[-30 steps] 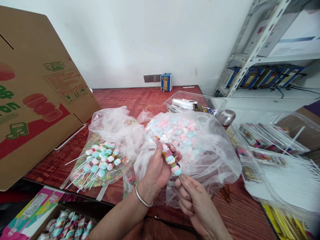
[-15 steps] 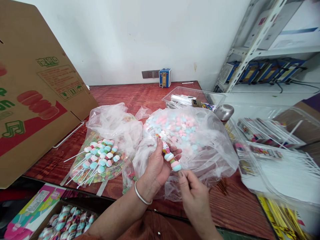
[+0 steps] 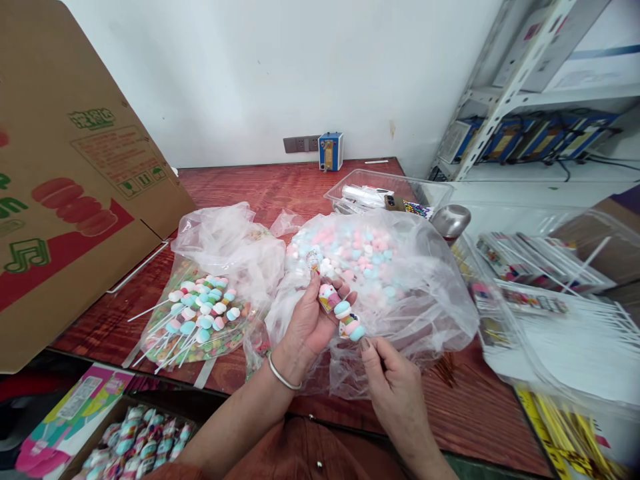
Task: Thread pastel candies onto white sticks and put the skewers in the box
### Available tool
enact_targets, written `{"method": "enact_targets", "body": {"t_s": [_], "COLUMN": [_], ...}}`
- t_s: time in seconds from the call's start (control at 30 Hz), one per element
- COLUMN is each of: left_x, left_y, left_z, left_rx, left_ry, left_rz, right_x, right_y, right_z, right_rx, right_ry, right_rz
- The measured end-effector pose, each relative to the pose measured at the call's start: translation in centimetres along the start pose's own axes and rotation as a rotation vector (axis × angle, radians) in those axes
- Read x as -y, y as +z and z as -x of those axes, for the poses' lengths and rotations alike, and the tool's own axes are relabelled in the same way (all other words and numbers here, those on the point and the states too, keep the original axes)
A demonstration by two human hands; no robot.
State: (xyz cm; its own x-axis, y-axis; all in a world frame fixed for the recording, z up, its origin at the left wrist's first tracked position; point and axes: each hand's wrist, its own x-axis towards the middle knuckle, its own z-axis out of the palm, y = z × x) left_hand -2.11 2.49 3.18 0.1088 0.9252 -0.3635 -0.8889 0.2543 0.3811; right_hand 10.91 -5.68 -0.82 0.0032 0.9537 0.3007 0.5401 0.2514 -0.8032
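Observation:
My left hand [image 3: 313, 323], with a white bangle at the wrist, is closed around a printed clear wrapper [image 3: 329, 297]. A marshmallow skewer [image 3: 346, 316] in pink, blue and white lies across its fingers, with the wrapper's printed film about it. My right hand [image 3: 395, 377] pinches the lower end of the skewer; the stick is mostly hidden by the thumb and fingers. Behind both hands spreads a large clear bag [image 3: 430, 280] of loose pastel marshmallows. To the left, several marshmallow skewers [image 3: 203, 310] are piled on another bag holding small coloured rings.
A tall cardboard box [image 3: 85, 167] stands at the left. Below it sits an open box of wrapped skewers [image 3: 143, 443]. On the right are a plastic bin [image 3: 525, 340] with white sticks and wrappers, and yellow ties [image 3: 575, 433]. A metal cup [image 3: 450, 221] stands near a clear tray [image 3: 385, 177].
The skewer and wrapper have turned a little in my left hand, and printed film now shows beside the lower marshmallows. My right hand has shifted slightly right, still at the skewer's end.

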Motion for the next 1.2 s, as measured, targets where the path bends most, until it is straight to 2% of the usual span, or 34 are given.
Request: {"method": "enact_targets", "body": {"t_s": [0.1,0.27,0.33,0.4,0.57,0.7,0.8,0.9,0.97,1.1,1.2], "left_x": [0.6,1.3,1.1,0.7,-0.2,-0.2,-0.1,0.0,0.1,0.1,0.1], "left_y": [-0.3,-0.3,0.0,0.2,-0.4,-1.6,-2.2,-2.4,-2.4,-2.4,-2.4], "left_z": [-0.1,-0.2,0.0,0.2,0.1,-0.6,-1.0,-1.4,-1.7,-2.1,-2.1], "left_rx": [-0.029,-0.155,-0.170,-0.138,0.046,0.037,0.033,-0.019,-0.057,-0.099,-0.092], "left_ry": [0.032,0.063,0.050,0.025,-0.047,0.005,0.033,0.067,0.080,0.064,0.043], "left_rz": [0.008,-0.033,-0.045,-0.037,-0.078,-0.146,-0.164,-0.169,-0.179,-0.225,-0.286], "right_x": [0.1,-0.1,-0.2,-0.3,-0.6,-1.6,-1.9,-1.6,-1.2,-1.2,-1.5], "right_y": [0.3,1.0,1.1,0.9,0.0,0.1,0.4,0.2,-0.1,-0.3,-0.3], "right_z": [0.1,0.5,0.5,0.4,-0.3,-0.4,-0.2,-0.2,-0.3,-0.4,-0.4], "right_rx": [-0.045,-0.153,-0.160,-0.147,-0.027,0.060,0.086,0.119,0.100,-0.061,-0.131], "right_ry": [-0.039,-0.275,-0.299,-0.226,0.178,0.364,0.405,0.352,0.235,-0.069,-0.176], "right_rz": [0.092,0.310,0.320,0.234,-0.211,-0.493,-0.593,-0.555,-0.423,-0.093,0.054]}}
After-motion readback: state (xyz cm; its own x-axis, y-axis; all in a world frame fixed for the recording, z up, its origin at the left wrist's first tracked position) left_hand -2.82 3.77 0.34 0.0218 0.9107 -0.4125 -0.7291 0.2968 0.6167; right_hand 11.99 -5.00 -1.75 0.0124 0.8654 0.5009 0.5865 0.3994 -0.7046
